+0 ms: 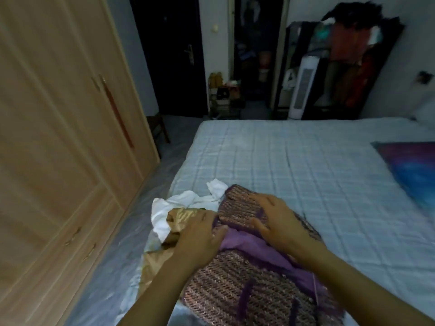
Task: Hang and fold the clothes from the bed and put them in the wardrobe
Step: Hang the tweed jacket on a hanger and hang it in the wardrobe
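A purple sequinned garment (240, 285) with a plain lilac lining lies on the near corner of the bed (317, 170). My right hand (277, 220) rests flat on its folded upper part, fingers spread. My left hand (200, 236) lies on the garment's left edge, fingers curled over the fold where it meets a gold satin cloth (183, 217). A crumpled white garment (188, 203) sits behind and left of the gold one. The wooden wardrobe (61, 142) stands on the left with its doors closed.
A purple-blue pillow (414, 170) lies at the bed's right side. Beyond the bed stand a white tower fan (302, 88), a rack of dark and red clothes (353, 67) and a small cluttered shelf (223, 95). A dark door and an open doorway are behind.
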Motion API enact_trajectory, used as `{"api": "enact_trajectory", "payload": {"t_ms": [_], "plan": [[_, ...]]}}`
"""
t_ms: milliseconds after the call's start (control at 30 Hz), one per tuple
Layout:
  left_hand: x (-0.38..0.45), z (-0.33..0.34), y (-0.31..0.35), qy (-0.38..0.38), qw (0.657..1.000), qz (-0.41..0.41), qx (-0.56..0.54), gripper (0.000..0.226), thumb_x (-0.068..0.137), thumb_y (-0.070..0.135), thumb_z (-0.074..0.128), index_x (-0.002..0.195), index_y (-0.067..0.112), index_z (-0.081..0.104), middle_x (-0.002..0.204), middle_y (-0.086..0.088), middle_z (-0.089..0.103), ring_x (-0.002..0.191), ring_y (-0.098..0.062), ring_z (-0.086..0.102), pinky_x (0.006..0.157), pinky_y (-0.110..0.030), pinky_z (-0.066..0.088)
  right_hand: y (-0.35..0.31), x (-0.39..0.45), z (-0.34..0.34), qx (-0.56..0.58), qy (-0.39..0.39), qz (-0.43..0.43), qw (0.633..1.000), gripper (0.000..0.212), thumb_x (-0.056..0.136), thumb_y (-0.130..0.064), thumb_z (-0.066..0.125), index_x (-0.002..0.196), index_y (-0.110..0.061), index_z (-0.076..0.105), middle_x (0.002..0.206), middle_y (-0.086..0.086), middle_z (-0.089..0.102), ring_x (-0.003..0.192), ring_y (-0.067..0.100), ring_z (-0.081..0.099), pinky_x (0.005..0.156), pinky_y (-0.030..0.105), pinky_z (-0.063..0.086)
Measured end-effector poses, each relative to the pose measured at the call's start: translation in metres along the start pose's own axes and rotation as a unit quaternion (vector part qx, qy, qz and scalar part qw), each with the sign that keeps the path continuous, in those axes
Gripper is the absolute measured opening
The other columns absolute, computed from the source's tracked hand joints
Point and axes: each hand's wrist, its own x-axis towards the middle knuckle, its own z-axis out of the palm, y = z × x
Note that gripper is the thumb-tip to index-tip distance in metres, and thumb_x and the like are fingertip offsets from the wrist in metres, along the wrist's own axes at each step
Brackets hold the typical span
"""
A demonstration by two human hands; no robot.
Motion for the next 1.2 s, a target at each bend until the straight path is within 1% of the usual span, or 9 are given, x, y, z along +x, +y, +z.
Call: {"api": "enact_trajectory", "payload": {"t_ms": [100, 233, 333, 433, 567, 667, 833, 1000, 1200], "plan": [[0.031, 0.001, 0.001, -0.037, 0.998, 0.057, 0.009, 0.061, 0.085, 0.071, 0.026, 0.121, 0.028, 0.051, 0.122, 0.003, 0.054, 0.113, -0.018, 0.050, 0.095, -0.040, 0.043, 0.003, -0.009, -0.007, -0.028, 0.034, 0.065, 0.997, 0.063, 0.088, -0.050, 0.054, 0.144, -0.023, 0.044, 0.139, 0.004, 0.049, 0.128, 0.027, 0.044, 0.105, 0.038, 0.039], [0.060, 0.001, 0.005, -0.051, 0.992, 0.117, -0.014, 0.062, 0.086, 0.068, 0.030, 0.130, 0.027, 0.048, 0.132, 0.005, 0.050, 0.120, -0.019, 0.049, 0.098, -0.043, 0.044, 0.005, -0.020, -0.013, -0.055, 0.057, 0.139, 0.987, 0.072, 0.086, -0.064, 0.039, 0.148, -0.026, 0.037, 0.148, 0.001, 0.040, 0.137, 0.022, 0.036, 0.109, 0.043, 0.037], [0.076, 0.012, 0.012, -0.072, 0.986, 0.149, -0.009, 0.074, 0.081, 0.072, 0.024, 0.132, 0.025, 0.048, 0.135, 0.002, 0.049, 0.123, -0.022, 0.048, 0.101, -0.043, 0.042, 0.009, -0.038, -0.013, -0.064, 0.081, 0.180, 0.978, 0.063, 0.094, -0.053, 0.052, 0.149, -0.025, 0.037, 0.149, 0.001, 0.040, 0.137, 0.021, 0.035, 0.110, 0.043, 0.036], [0.080, 0.033, 0.029, -0.110, 0.975, 0.193, 0.016, 0.080, 0.080, 0.074, 0.020, 0.134, 0.023, 0.048, 0.136, 0.000, 0.049, 0.124, -0.023, 0.048, 0.102, -0.044, 0.043, 0.017, -0.063, -0.015, -0.072, 0.091, 0.215, 0.970, 0.060, 0.095, -0.048, 0.055, 0.148, -0.025, 0.037, 0.149, 0.001, 0.039, 0.137, 0.024, 0.035, 0.108, 0.045, 0.037], [0.075, 0.058, 0.060, -0.147, 0.957, 0.244, 0.049, 0.062, 0.095, 0.062, 0.038, 0.140, 0.021, 0.043, 0.143, -0.002, 0.045, 0.127, -0.025, 0.045, 0.104, -0.045, 0.042, 0.035, -0.100, -0.023, -0.051, 0.116, 0.265, 0.956, 0.067, 0.091, -0.058, 0.049, 0.148, -0.023, 0.039, 0.148, 0.005, 0.042, 0.137, 0.026, 0.036, 0.108, 0.049, 0.038], [0.071, 0.073, 0.086, -0.163, 0.943, 0.280, 0.073, 0.060, 0.096, 0.061, 0.038, 0.141, 0.022, 0.043, 0.144, -0.001, 0.044, 0.129, -0.024, 0.044, 0.104, -0.046, 0.042, 0.056, -0.135, -0.029, -0.026, 0.135, 0.299, 0.944, 0.067, 0.092, -0.058, 0.050, 0.149, -0.023, 0.037, 0.150, 0.004, 0.040, 0.138, 0.026, 0.035, 0.109, 0.050, 0.037], [0.065, 0.102, 0.123, -0.185, 0.936, 0.284, 0.094, 0.051, 0.096, 0.061, 0.038, 0.134, 0.028, 0.046, 0.142, 0.004, 0.046, 0.125, -0.021, 0.046, 0.101, -0.046, 0.044, 0.099, -0.185, -0.037, 0.013, 0.166, 0.346, 0.924, 0.062, 0.095, -0.046, 0.058, 0.148, -0.024, 0.036, 0.150, 0.003, 0.040, 0.137, 0.025, 0.036, 0.111, 0.046, 0.035], [0.058, 0.136, 0.149, -0.227, 0.920, 0.283, 0.147, 0.055, 0.098, 0.059, 0.037, 0.142, 0.026, 0.041, 0.148, 0.001, 0.041, 0.131, -0.023, 0.042, 0.104, -0.047, 0.042, 0.139, -0.212, -0.020, 0.028, 0.136, 0.366, 0.920, 0.061, 0.095, -0.045, 0.058, 0.147, -0.021, 0.038, 0.149, 0.004, 0.042, 0.135, 0.027, 0.039, 0.109, 0.049, 0.037], [0.078, 0.170, 0.144, -0.273, 0.889, 0.312, 0.195, 0.055, 0.099, 0.058, 0.038, 0.143, 0.025, 0.039, 0.148, 0.000, 0.040, 0.132, -0.024, 0.041, 0.104, -0.046, 0.040, 0.167, -0.214, 0.021, 0.060, 0.119, 0.404, 0.905, 0.059, 0.094, -0.043, 0.060, 0.145, -0.022, 0.041, 0.146, 0.004, 0.044, 0.133, 0.026, 0.042, 0.107, 0.047, 0.039]]}}
